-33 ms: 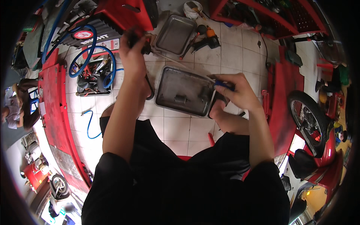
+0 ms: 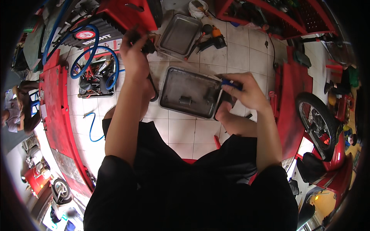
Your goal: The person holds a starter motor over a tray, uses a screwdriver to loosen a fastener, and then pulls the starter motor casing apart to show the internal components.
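**Two hands busy over a metal tray on a tiled workshop floor**

Head view, only one avail. Landmark: the dark metal tray (image 2: 189,93) lying flat on the white tiles, roughly centre. A few small dark parts sit inside it, prob. kept there so they don't roll off.

Right hand (image 2: 246,92) is at the tray's right edge, fingers pinched narrow round a small blue-handled tool (image 2: 231,83), tip end pointing in over the tray. The grip looks tight and short, which suits fine work. Can't tell what the tip touches.

Left hand (image 2: 135,54) is up and left of the tray, well apart from it, fingers curled shut round a small dark part (image 2: 148,45), lifted off the floor, likely to bring it closer to eye level. What the part is: too blurred.

Beyond the tray, a second, cleaner tray (image 2: 179,35) lies empty-looking. Just right of that one, an orange and black power tool (image 2: 214,38). Left of the main tray, blue hose (image 2: 83,57) loops over a red lift.
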The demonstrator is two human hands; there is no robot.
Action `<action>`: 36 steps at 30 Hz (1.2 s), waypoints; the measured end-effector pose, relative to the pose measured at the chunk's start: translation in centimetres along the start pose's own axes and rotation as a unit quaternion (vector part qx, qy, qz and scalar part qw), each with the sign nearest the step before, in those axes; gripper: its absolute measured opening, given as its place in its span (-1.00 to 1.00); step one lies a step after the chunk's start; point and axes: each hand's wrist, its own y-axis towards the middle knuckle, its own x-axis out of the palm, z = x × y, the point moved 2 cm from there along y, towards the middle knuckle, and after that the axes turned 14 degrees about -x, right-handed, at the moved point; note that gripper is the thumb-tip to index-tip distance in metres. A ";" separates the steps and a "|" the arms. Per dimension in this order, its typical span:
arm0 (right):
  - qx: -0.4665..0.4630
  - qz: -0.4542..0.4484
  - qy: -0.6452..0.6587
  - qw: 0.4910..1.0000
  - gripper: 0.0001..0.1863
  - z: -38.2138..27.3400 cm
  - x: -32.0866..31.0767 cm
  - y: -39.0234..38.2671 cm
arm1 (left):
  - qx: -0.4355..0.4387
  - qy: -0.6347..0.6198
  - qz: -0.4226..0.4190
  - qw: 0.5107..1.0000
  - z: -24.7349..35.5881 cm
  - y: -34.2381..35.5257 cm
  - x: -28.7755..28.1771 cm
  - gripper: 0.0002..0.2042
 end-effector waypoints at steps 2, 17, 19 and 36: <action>-0.007 0.024 0.021 0.999 -0.74 1.8 -1.2 -0.1 | -0.096 -0.168 -0.008 0.981 0.3 0.4 0.1 -0.68; 0.187 -0.153 -0.211 0.947 -0.69 18.9 10.2 1.9 | -0.248 -0.596 -0.329 0.689 2.0 -1.2 2.2 -0.54; 0.213 -0.223 -0.214 0.927 -0.68 21.1 13.6 0.7 | -0.248 -0.593 -0.343 0.685 2.5 -1.3 2.0 -0.52; 0.441 -0.178 -0.193 0.858 -0.76 28.1 27.0 -5.1 | -0.421 -0.395 -0.053 0.815 -2.0 -1.5 1.5 -0.78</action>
